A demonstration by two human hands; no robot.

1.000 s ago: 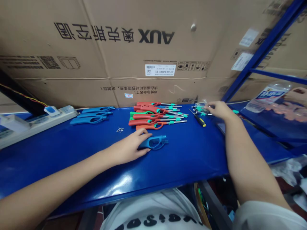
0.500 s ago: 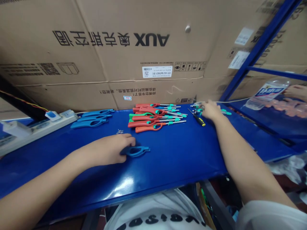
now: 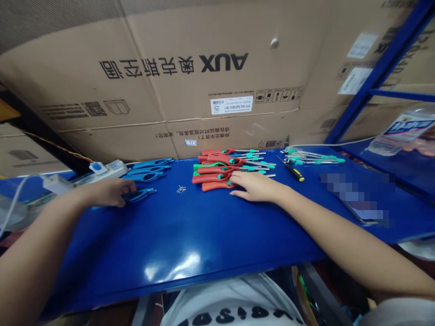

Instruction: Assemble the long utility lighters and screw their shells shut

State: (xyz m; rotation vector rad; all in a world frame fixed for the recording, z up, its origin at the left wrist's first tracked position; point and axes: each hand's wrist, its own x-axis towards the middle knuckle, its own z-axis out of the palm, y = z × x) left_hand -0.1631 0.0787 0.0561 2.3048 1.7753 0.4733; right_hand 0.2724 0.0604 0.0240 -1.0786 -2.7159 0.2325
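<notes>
My left hand [image 3: 110, 192] is closed round a blue lighter handle [image 3: 144, 194] at the left of the blue table, in front of several blue handles [image 3: 149, 170]. My right hand [image 3: 251, 185] reaches to the pile of red, orange and green lighters with metal tubes, its fingertips at the front orange lighter [image 3: 212, 186]; its fingers are partly spread and whether they grip it is unclear. Small metal pieces [image 3: 181, 189] lie between the two groups. Right of the pile are a yellow-black screwdriver [image 3: 295, 172] and several metal tubes with teal parts [image 3: 314, 157].
A white power strip [image 3: 115, 168] with plugs stands at the left. A large cardboard box [image 3: 190, 104] rises behind the blue table [image 3: 204, 240]. At the right are a blurred flat object [image 3: 360, 201], a blue metal frame [image 3: 353, 104] and a clear plastic bottle [image 3: 390, 140].
My left hand has moved left with the blue handle, close to the other blue ones. My right hand has left the metal tubes and moved left to the red and orange pile. The view has shifted.
</notes>
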